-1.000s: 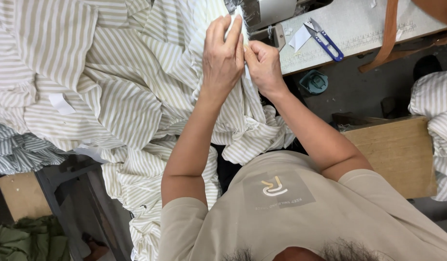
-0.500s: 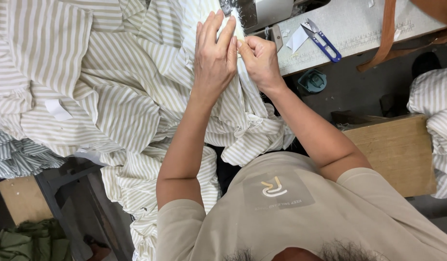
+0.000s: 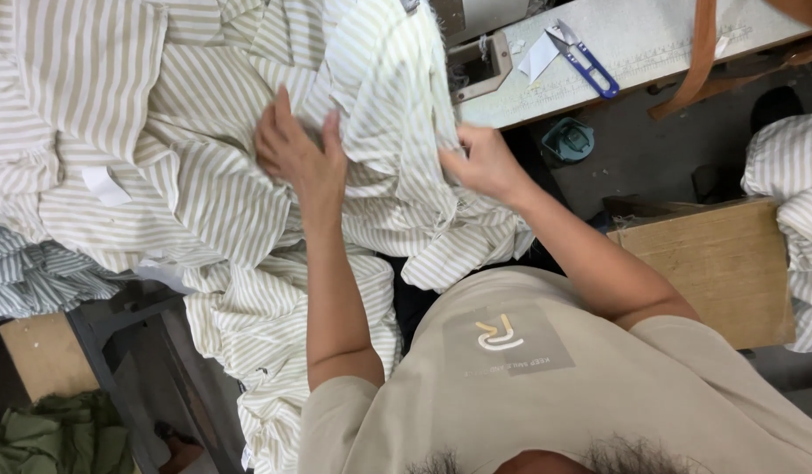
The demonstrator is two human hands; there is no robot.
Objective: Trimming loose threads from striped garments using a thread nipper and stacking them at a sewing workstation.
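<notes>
- Your left hand (image 3: pixel 296 158) lay spread, fingers (image 3: pixel 281 110) flat on the striped fabric (image 3: pixel 204 175).
- Your right hand (image 3: pixel 485 162) pinched a fold of it, fingers closed.
- The fabric was heaped over the bench (image 3: pixel 660 44), near blue-handled snips (image 3: pixel 586 60).

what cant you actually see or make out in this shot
- Head view, left hand: palm and whatever lies under it are hidden, pressed flat on the cream-and-beige striped cloth.
- Right hand: fingertips are buried in a fold of the cloth, so its grip is unclear.
- Grey sewing machine: cut off by the top edge.
- Blue-handled thread snips: blades too small to judge.
</notes>
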